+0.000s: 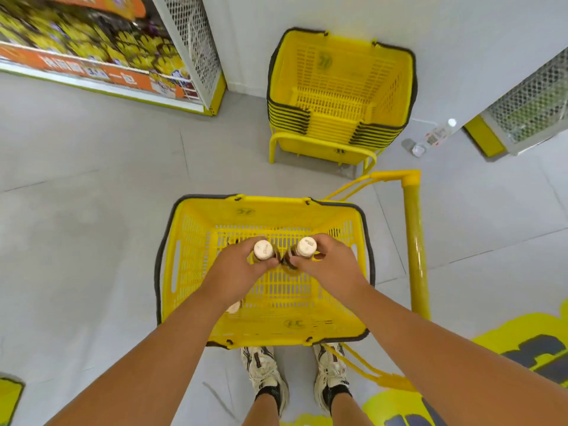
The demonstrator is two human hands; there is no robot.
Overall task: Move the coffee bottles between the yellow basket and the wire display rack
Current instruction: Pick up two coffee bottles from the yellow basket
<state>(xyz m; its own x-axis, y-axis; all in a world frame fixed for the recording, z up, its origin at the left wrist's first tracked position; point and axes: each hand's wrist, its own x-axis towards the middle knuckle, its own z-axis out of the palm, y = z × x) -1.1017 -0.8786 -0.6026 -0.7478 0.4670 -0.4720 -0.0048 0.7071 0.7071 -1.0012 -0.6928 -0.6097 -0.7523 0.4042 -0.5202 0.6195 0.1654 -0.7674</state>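
A yellow basket (190, 265) stands on the floor in front of my feet. My left hand (236, 269) grips one coffee bottle (263, 249) with a cream cap, held upright over the basket. My right hand (325, 265) grips a second coffee bottle (305, 247) beside it, and the two bottles nearly touch. A third cream bottle cap (233, 307) peeks out under my left forearm, inside the basket. The wire display rack is not clearly in view.
A stack of yellow baskets (341, 96) sits on a yellow stand ahead. A yellow pole (416, 247) rises right of the basket. Shelving with yellow packets (92, 47) is at upper left, a mesh shelf end (531, 106) at upper right. Bottles (436, 138) lie on the floor.
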